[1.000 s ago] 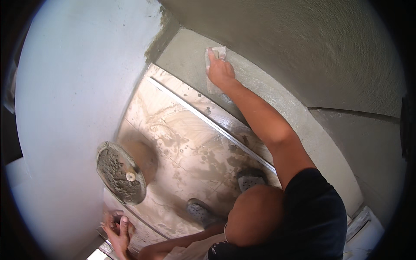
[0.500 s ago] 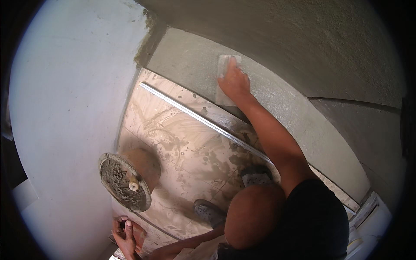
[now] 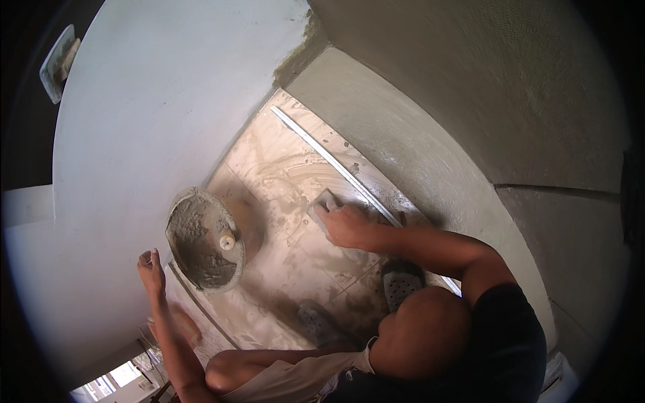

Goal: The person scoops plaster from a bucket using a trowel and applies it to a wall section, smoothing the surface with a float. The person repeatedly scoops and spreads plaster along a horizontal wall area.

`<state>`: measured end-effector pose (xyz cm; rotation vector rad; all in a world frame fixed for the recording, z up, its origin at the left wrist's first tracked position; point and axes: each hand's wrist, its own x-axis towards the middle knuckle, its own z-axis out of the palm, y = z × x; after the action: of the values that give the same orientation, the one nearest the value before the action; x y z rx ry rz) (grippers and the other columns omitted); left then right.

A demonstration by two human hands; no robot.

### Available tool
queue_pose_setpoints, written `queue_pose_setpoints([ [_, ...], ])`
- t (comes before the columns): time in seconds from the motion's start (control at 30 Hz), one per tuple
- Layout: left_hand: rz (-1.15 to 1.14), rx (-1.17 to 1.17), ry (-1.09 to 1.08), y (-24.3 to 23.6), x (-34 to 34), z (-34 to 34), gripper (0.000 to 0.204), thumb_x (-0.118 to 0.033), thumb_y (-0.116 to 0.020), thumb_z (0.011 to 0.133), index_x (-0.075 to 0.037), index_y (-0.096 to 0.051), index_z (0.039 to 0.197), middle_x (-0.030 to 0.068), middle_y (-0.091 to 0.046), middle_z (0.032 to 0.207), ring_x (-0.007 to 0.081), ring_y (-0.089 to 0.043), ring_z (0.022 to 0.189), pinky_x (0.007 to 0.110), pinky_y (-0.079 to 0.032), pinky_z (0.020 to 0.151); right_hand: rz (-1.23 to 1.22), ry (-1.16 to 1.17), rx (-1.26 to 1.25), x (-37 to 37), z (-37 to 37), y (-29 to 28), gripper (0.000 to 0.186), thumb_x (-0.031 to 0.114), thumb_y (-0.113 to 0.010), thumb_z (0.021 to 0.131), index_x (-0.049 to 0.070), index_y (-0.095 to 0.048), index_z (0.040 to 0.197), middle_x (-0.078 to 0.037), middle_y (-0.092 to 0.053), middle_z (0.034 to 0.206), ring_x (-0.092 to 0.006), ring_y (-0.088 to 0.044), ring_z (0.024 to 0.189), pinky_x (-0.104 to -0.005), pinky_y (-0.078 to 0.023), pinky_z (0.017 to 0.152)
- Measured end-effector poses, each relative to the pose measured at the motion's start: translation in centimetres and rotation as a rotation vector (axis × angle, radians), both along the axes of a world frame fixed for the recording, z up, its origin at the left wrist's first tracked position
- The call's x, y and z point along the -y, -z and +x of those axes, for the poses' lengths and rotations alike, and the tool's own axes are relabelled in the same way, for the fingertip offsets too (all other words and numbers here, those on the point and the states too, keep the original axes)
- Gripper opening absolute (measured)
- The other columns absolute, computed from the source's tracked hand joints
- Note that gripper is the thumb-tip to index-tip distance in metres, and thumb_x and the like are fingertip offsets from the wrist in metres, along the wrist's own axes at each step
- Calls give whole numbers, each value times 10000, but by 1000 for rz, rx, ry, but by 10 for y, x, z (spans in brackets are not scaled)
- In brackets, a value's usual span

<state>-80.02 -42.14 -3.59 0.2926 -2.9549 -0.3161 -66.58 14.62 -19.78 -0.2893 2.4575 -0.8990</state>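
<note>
My right hand [image 3: 344,225] is closed on a flat grey rectangular plastering float [image 3: 318,203], held low over the tiled floor. It is beside a long silver metal straightedge [image 3: 322,153] that lies along the wall. My left hand [image 3: 152,270] is raised in a loose fist near the white wall, left of a bucket [image 3: 250,225]. Nothing shows in its fingers. Wet grey mortar [image 3: 191,232] fills the bucket, and a round pale handle end [image 3: 227,240] sticks out of it.
Smooth wet plaster [image 3: 376,121] covers the low curved band along the right wall [image 3: 497,80]. A white wall [image 3: 154,121] rises on the left. Mortar smears mark the floor tiles [image 3: 269,181]. A grey perforated clog [image 3: 403,282] is on my foot.
My right hand has drawn the float off the plastered band, down and back over the floor. My left hand has risen beside the bucket. The view has shifted.
</note>
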Motion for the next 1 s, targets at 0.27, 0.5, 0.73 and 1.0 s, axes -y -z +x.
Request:
queue_pose_setpoints([
  [0.27,826,319,-195,86,8,21,587,-454,-453,1077,48,-613,1334,181,-685,1244,290,-682,1066,413,-545,939,28,-91,-200,-13,12,-19,578,326,-641,956,22,-475,1418,-297,-582,1328,-428,-662,1107,-521,-538,912],
  [0.5,884,168,-187,30,-69,35,273,-342,-683,992,-87,-599,940,1,-596,864,106,-523,760,300,-453,666,55,-279,-405,16,-72,-166,308,250,-658,956,-4,-667,1129,-190,-678,1099,-375,-653,1070,-485,-518,944],
  [0.73,720,98,36,-9,-175,37,276,-303,-703,999,-60,-575,1025,2,-604,868,80,-513,781,271,-438,691,360,-435,-373,102,-109,-100,368,316,-570,962,1,-726,1070,-230,-714,1137,-381,-671,1107,-483,-535,953],
  [1.0,618,95,135,-20,-209,49,348,-315,-708,977,-31,-510,1013,49,-566,829,133,-518,747,323,-470,679,348,-293,-270,106,-94,-82,341,206,-487,971,-7,-711,1116,-245,-722,1141,-408,-710,1059,-487,-562,922],
])
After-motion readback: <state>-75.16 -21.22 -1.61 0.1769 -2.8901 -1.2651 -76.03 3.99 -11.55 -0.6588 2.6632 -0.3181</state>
